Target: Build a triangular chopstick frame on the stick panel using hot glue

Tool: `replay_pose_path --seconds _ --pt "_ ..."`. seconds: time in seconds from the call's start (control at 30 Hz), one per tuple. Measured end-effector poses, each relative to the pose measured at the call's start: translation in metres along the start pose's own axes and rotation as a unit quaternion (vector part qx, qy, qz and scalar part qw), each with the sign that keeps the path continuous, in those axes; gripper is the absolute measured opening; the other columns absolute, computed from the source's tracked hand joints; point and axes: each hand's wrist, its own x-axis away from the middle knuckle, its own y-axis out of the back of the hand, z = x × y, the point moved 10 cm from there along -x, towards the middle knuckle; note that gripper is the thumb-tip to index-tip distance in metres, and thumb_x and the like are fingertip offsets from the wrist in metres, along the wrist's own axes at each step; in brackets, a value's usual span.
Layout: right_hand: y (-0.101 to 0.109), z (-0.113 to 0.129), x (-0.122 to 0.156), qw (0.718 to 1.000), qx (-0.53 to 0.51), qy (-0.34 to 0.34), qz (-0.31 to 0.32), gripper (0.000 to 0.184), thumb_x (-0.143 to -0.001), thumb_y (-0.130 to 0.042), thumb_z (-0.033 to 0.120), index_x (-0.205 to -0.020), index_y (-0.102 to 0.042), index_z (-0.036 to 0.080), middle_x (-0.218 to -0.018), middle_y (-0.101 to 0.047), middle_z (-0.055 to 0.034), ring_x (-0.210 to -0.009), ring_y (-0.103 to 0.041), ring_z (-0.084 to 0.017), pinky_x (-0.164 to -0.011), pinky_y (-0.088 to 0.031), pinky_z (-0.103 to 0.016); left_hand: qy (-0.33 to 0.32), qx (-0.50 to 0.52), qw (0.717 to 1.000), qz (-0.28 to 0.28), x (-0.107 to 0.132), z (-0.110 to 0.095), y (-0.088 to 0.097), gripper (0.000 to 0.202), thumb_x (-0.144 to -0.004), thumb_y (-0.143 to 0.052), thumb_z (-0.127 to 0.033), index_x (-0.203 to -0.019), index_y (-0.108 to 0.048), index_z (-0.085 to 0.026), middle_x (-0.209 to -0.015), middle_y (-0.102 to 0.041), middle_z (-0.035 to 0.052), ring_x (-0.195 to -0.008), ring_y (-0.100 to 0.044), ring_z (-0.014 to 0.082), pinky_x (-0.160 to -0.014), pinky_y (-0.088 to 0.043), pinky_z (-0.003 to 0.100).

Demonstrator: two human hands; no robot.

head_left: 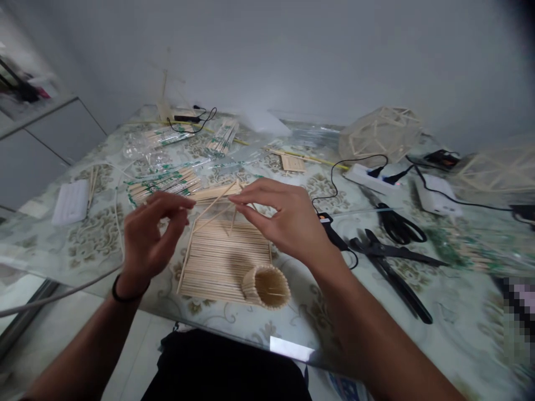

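Observation:
A flat panel of thin wooden sticks (223,262) lies on the glass table (104,245) in front of me, with a small round stick-built cup (267,287) at its near right corner. Above the panel's far edge stands a frame of slanted sticks (215,206). My left hand (148,236) hovers at the frame's left end, thumb and fingers pinched together on a stick. My right hand (280,214) reaches over from the right, fingertips pinching the frame's top near the middle.
Black scissors (397,223) and black pliers (393,267) lie to the right, beside a white power strip (368,178) with black cables. Packets of sticks (167,181) lie behind the panel. Stick-built domes (380,133) stand at the back right. A white pad (71,201) lies far left.

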Motion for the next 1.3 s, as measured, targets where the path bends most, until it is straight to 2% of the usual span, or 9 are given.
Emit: replay_pose_path --seconds 0.07,0.13,0.27,0.37,0.5,0.77,0.93,1.07,1.3 --pt "-0.001 0.001 0.0 1.0 0.009 0.002 0.005 0.019 -0.097 -0.068 0.018 -0.103 -0.084 0.027 -0.101 -0.082 -0.003 -0.091 -0.077 -0.018 -0.086 -0.061 -0.032 -0.092 -0.003 0.993 0.069 -0.027 -0.025 -0.012 0.014 -0.093 -0.072 -0.023 -0.104 -0.08 -0.027 -0.102 -0.077 0.003 -0.089 -0.072 0.016 -0.079 -0.059 0.029" --pt "-0.001 0.001 0.001 1.0 0.013 0.001 0.005 0.019 -0.098 -0.068 0.018 -0.104 -0.083 0.027 -0.101 -0.082 -0.0032 -0.091 -0.077 -0.018 -0.086 -0.061 -0.033 -0.11 0.021 0.983 0.146 -0.047 -0.036 -0.029 0.017 -0.091 -0.077 -0.029 -0.107 -0.081 -0.029 -0.107 -0.077 0.0045 -0.098 -0.073 0.0195 -0.086 -0.062 0.032" --pt "-0.001 0.001 0.003 1.0 0.002 -0.004 -0.004 0.016 -0.098 -0.067 0.017 -0.1 -0.08 0.026 -0.099 -0.081 -0.0029 -0.092 -0.076 -0.019 -0.087 -0.061 -0.032 -0.124 0.058 0.967 0.213 -0.057 -0.041 -0.056 0.009 -0.087 -0.081 -0.031 -0.096 -0.083 -0.029 -0.095 -0.077 0.0036 -0.088 -0.073 0.0187 -0.085 -0.063 0.033" --pt "-0.002 -0.008 0.005 0.999 -0.025 -0.042 -0.008 0.013 -0.097 -0.07 0.016 -0.106 -0.074 0.025 -0.096 -0.079 -0.0011 -0.09 -0.076 -0.018 -0.089 -0.06 -0.032 -0.142 0.076 0.97 0.182 -0.049 -0.033 -0.059 0.006 -0.09 -0.077 -0.026 -0.094 -0.081 -0.027 -0.091 -0.078 0.0033 -0.086 -0.073 0.0172 -0.083 -0.062 0.032" --pt "-0.002 -0.02 0.01 0.993 -0.073 -0.094 -0.021 0.025 -0.092 -0.076 0.02 -0.113 -0.064 0.027 -0.093 -0.076 0.0018 -0.087 -0.077 -0.017 -0.088 -0.059 -0.033 -0.143 0.082 0.974 0.158 -0.038 -0.018 -0.064 0.012 -0.092 -0.077 -0.025 -0.102 -0.081 -0.027 -0.097 -0.08 0.0031 -0.088 -0.075 0.0163 -0.084 -0.064 0.031" --pt "-0.003 -0.015 0.008 0.997 -0.014 -0.073 -0.005 0.011 -0.095 -0.073 0.021 -0.103 -0.066 0.025 -0.093 -0.075 0.0009 -0.085 -0.073 -0.016 -0.083 -0.059 -0.03 -0.167 0.103 0.967 0.161 -0.029 -0.018 -0.073 0.02 -0.094 -0.073 -0.015 -0.108 -0.081 -0.026 -0.101 -0.084 0.0025 -0.092 -0.078 0.0146 -0.085 -0.064 0.026" --pt "-0.006 -0.016 0.009 0.997 -0.024 -0.078 0.0 0.012 -0.094 -0.073 0.019 -0.104 -0.066 0.023 -0.093 -0.076 0.0007 -0.085 -0.074 -0.016 -0.085 -0.059 -0.03 -0.215 0.131 0.956 0.15 -0.026 -0.022 -0.072 0.021 -0.091 -0.076 -0.01 -0.109 -0.079 -0.021 -0.098 -0.083 0.0044 -0.09 -0.077 0.0133 -0.083 -0.063 0.024" --pt "-0.007 -0.015 0.009 0.997 -0.025 -0.076 0.01 0.013 -0.094 -0.072 0.02 -0.105 -0.066 0.023 -0.094 -0.077 0.0005 -0.086 -0.075 -0.017 -0.085 -0.059 -0.031 -0.221 0.137 0.955 0.145 -0.025 -0.022 -0.072 0.019 -0.089 -0.078 -0.009 -0.106 -0.077 -0.019 -0.098 -0.081 0.0047 -0.091 -0.076 0.0132 -0.084 -0.062 0.025" --pt "-0.011 -0.022 0.012 0.992 -0.067 -0.104 0.021 0.016 -0.095 -0.073 0.02 -0.108 -0.063 0.024 -0.099 -0.078 0.0008 -0.092 -0.077 -0.017 -0.092 -0.058 -0.032 -0.221 0.125 0.958 0.134 -0.025 -0.021 -0.07 0.023 -0.091 -0.076 -0.01 -0.109 -0.079 -0.023 -0.099 -0.077 0.0033 -0.09 -0.073 0.0123 -0.082 -0.061 0.025"
